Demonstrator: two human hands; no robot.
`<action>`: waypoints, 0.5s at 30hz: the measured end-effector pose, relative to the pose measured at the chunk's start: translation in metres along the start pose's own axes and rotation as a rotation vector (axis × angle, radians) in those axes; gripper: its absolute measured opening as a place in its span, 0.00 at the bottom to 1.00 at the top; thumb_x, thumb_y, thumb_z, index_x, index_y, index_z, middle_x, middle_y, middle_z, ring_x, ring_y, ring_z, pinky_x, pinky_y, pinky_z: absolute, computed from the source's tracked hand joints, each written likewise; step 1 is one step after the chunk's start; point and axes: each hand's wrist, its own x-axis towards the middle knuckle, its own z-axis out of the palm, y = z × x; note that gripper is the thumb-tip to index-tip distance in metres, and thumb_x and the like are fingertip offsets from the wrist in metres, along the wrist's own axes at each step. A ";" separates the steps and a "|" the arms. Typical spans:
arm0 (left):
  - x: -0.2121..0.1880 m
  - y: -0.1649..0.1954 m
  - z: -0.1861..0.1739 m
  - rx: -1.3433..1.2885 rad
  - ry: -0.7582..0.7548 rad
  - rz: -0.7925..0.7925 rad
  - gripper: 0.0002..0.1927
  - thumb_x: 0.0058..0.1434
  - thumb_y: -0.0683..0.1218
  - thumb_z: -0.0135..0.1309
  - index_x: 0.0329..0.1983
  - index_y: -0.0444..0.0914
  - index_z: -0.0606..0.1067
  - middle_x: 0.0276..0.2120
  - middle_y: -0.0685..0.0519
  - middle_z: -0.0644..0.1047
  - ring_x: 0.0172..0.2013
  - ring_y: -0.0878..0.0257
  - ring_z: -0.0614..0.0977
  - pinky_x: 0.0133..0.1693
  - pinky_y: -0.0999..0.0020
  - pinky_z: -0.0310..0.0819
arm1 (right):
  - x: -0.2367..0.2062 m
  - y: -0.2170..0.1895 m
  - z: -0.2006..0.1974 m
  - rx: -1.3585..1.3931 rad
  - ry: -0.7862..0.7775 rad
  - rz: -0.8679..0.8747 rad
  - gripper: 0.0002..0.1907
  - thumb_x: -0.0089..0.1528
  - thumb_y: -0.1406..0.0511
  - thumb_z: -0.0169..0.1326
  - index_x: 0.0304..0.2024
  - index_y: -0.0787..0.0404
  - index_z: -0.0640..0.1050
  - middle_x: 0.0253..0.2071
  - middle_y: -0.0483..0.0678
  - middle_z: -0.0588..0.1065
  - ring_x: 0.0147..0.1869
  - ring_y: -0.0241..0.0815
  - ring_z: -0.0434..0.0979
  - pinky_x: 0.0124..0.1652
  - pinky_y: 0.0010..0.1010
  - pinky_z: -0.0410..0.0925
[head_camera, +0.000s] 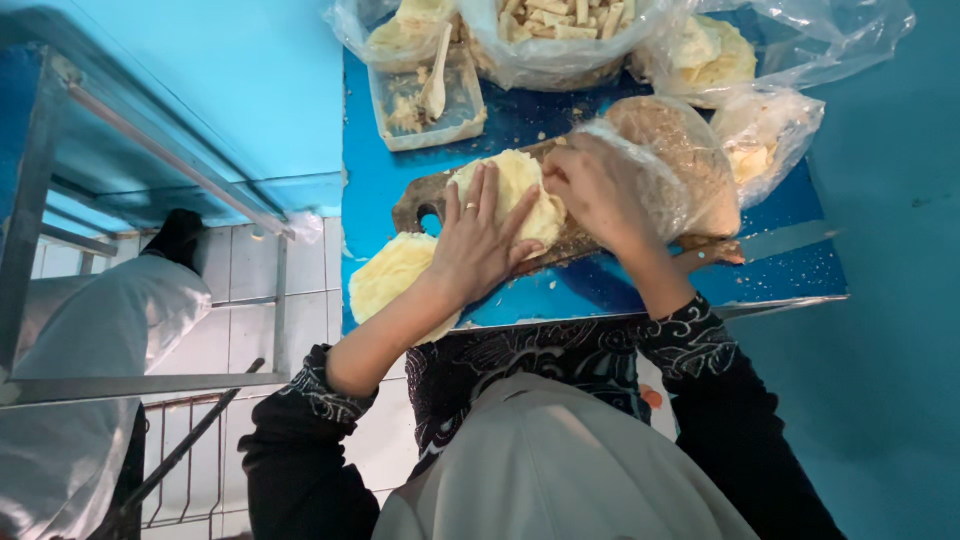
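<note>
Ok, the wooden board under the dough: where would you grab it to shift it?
Take the wooden board by its rounded handle end, coming from the person's left. That end sticks out bare, with a hole in it, while the left hand and right hand press the dough over the middle and a bag of crumbs crowds the other end.

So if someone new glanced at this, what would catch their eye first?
Probably the pale yellow dough on the wooden board at the centre, with the left hand spread flat on it and the right hand pressing its edge. Next, the bright blue table under it all. Then the clear bags: one of brown crumbs just right of the hands, and one of pale sticks at the far edge.
</note>
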 end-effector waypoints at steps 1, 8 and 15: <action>0.000 0.000 0.000 -0.002 0.001 0.006 0.36 0.69 0.68 0.41 0.76 0.49 0.62 0.70 0.24 0.54 0.72 0.33 0.53 0.64 0.28 0.48 | -0.001 0.000 -0.001 0.005 -0.036 0.027 0.06 0.59 0.64 0.61 0.36 0.59 0.81 0.37 0.54 0.76 0.45 0.57 0.76 0.41 0.48 0.67; -0.002 0.000 -0.004 0.036 0.015 0.016 0.34 0.69 0.67 0.40 0.76 0.54 0.60 0.70 0.23 0.55 0.72 0.32 0.53 0.66 0.29 0.44 | 0.001 0.001 0.000 0.031 -0.032 0.050 0.06 0.62 0.64 0.60 0.38 0.60 0.80 0.38 0.53 0.76 0.46 0.56 0.77 0.43 0.47 0.67; -0.005 0.002 -0.001 0.033 -0.028 -0.040 0.46 0.69 0.69 0.40 0.75 0.30 0.55 0.70 0.27 0.56 0.73 0.35 0.53 0.68 0.33 0.42 | 0.000 -0.008 0.003 0.074 -0.095 0.105 0.08 0.60 0.63 0.61 0.38 0.60 0.79 0.37 0.53 0.75 0.42 0.53 0.78 0.41 0.44 0.68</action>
